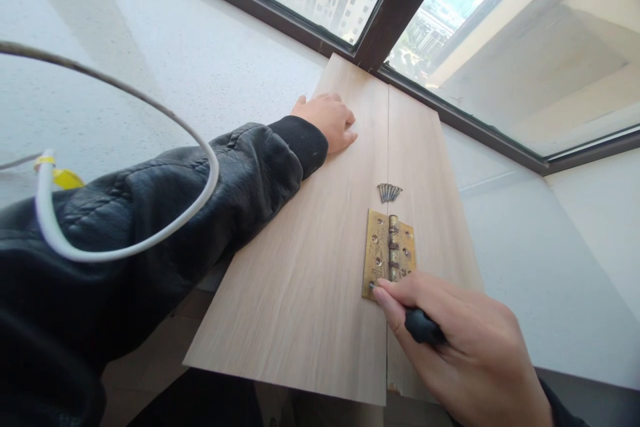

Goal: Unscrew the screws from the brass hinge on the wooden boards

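Two light wood boards [310, 280] lie side by side on a white windowsill, their seam running away from me. A brass hinge [389, 250] sits across the seam. My right hand [460, 347] grips a black-handled tool [423, 327], its tip at the hinge's near left corner. My left hand [327, 119], in a black leather sleeve, presses flat on the left board near its far end. A small pile of screws [389, 192] lies just beyond the hinge.
A white cable [150, 240] loops over my left sleeve, with a yellow tag [65, 178] at the left. A dark window frame [395, 7] runs along the sill's far edge. The boards overhang the sill's near edge.
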`<action>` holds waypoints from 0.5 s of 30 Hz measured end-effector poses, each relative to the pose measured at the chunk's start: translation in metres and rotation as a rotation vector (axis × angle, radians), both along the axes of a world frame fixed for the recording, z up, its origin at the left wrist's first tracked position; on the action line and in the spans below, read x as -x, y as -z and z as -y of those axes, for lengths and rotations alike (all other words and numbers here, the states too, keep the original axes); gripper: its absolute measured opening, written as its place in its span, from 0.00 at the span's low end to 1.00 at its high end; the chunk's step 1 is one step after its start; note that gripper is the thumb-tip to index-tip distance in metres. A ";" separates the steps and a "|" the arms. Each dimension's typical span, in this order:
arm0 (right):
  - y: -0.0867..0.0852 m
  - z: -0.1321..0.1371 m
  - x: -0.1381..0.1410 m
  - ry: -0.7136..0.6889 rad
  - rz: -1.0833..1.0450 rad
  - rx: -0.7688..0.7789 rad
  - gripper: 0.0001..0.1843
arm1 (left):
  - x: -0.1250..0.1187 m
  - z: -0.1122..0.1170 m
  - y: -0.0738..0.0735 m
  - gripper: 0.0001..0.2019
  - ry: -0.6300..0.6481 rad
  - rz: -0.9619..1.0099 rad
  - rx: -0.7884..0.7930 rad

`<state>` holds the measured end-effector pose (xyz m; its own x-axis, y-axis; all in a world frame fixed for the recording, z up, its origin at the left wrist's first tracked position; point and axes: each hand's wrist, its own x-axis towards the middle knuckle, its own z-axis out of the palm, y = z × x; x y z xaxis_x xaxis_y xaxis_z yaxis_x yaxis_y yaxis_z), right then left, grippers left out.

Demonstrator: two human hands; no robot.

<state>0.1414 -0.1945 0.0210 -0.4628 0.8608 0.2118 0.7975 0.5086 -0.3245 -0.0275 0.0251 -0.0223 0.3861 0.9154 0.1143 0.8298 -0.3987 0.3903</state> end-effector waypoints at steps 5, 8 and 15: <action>0.000 -0.002 -0.005 0.039 0.018 -0.009 0.09 | 0.000 0.001 -0.001 0.21 -0.005 -0.003 0.003; 0.002 -0.002 -0.003 0.024 -0.001 -0.018 0.08 | 0.000 0.002 -0.001 0.21 -0.007 -0.003 0.010; 0.004 0.000 -0.004 0.030 0.016 -0.030 0.09 | 0.000 0.001 -0.001 0.21 -0.006 0.011 0.009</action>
<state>0.1454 -0.1946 0.0173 -0.4400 0.8679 0.2303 0.8178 0.4933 -0.2965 -0.0273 0.0244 -0.0218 0.3792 0.9187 0.1103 0.8280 -0.3902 0.4027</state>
